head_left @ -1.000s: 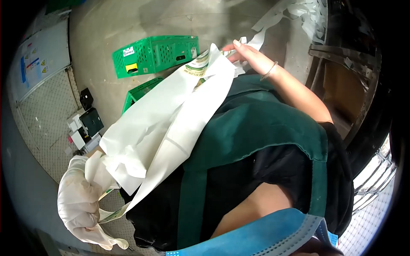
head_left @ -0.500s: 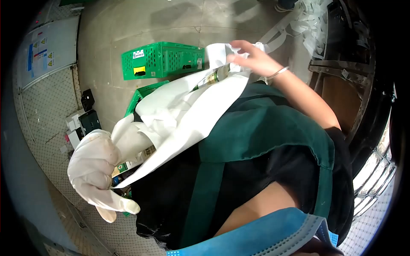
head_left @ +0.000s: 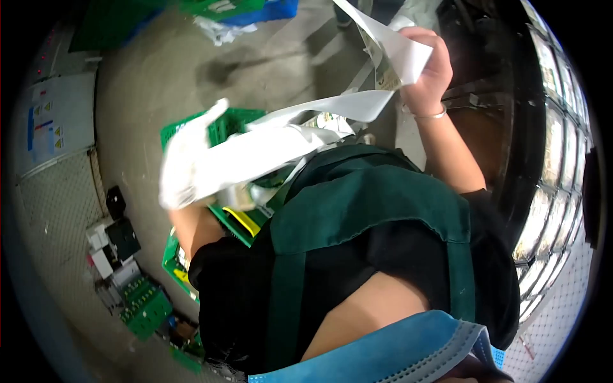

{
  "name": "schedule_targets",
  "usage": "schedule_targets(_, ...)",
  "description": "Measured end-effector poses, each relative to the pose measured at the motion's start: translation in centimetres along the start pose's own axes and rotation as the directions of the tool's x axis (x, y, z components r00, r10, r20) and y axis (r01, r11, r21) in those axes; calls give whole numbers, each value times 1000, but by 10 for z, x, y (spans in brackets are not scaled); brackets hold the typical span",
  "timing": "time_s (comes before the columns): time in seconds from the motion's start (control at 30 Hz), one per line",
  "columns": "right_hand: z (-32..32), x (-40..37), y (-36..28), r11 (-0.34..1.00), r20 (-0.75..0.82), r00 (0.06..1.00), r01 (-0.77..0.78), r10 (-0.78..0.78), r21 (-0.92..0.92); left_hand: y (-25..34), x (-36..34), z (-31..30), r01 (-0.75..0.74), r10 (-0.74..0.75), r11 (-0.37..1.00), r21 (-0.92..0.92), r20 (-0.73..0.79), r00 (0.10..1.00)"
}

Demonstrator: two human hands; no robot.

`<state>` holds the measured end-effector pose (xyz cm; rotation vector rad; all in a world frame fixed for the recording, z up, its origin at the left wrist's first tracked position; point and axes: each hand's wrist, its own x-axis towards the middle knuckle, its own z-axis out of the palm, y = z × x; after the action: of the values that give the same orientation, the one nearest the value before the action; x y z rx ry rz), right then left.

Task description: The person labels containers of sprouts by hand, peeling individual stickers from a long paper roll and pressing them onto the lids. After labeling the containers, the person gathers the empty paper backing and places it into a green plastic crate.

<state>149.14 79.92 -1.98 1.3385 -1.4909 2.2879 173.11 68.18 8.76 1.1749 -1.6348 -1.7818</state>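
My right hand, bare and with a bracelet at the wrist, is closed on a white paper strip at the upper right. The gripped part is folded, and a printed patch shows on its underside. More white paper stretches leftward across the front of my green apron, with a printed green-and-white piece among it. My left hand, in a white glove, is blurred at the left end of this paper. One glove finger points up; the other fingers are smeared and overlap the paper.
Below the paper is a green crate, with a yellow part near me. Another green crate stands at lower left. Green and blue crates are at the top. Dark racks with wrapped packs line the right side.
My right hand has moved up and right and closed on the paper strip, raising it. My gloved left hand has moved up and away from me. The view has shifted, showing more crates.
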Motion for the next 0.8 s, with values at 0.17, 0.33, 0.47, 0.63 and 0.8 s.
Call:
schedule_targets(0.17,-12,4,-24,925,-295,921,-142,254,352,-105,75,65,416,-134,893,-169,783,607)
schedule_targets(0.33,-35,-11,-32,986,-279,950,-158,139,-50,-85,109,143,113,145,963,-246,822,551)
schedule_targets(0.47,-59,-31,-46,864,-318,850,-481,419,-147,-51,90,167,-98,290,923,-372,506,812)
schedule_targets(0.63,-126,-52,-81,379,-74,647,-531,759,-758,-52,94,163,-356,335,925,-131,722,606)
schedule_targets(0.8,-117,24,-139,434,219,964,135,149,-891,-44,69,191,-826,328,563,15,914,240)
